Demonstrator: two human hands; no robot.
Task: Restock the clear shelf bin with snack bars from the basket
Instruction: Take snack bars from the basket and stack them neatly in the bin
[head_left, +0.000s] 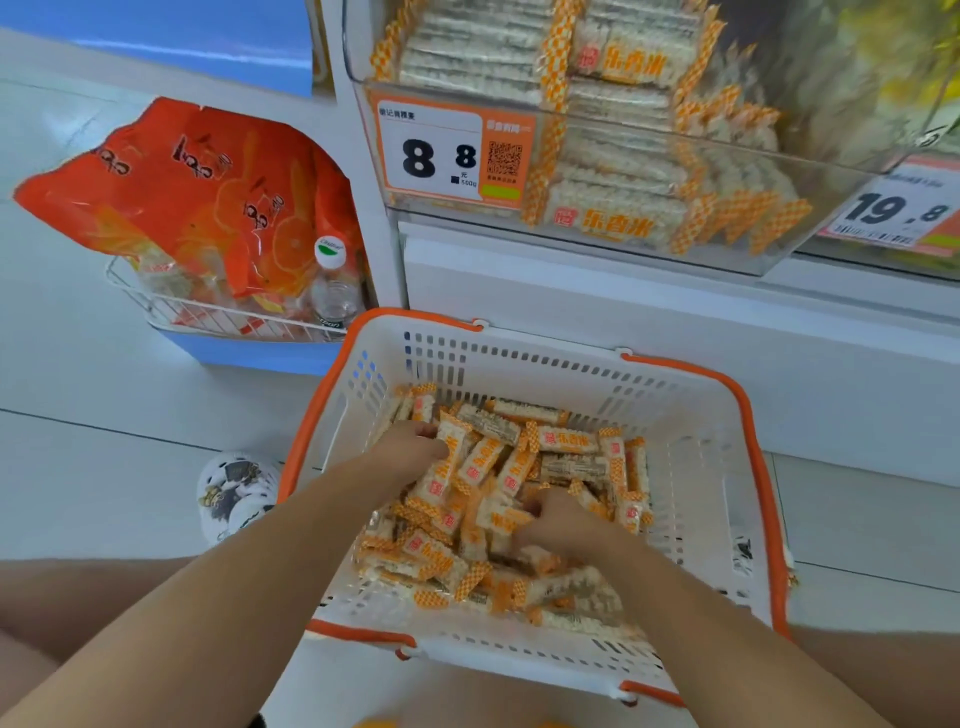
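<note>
Our left hand (415, 447) and right hand (563, 522) curled into the snack bars (488, 462) inside the basket (717, 467); each grip's exact hold we couldn't tell.

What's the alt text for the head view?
Both hands, left hand and right hand, dig into a pile of snack bars in a white, orange-rimmed basket on the floor. Above it, a clear shelf bin holds matching bars behind an 8.8 price tag.

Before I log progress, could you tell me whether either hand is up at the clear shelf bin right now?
No, the left hand and right hand are both down among the snack bars in the basket.
</note>
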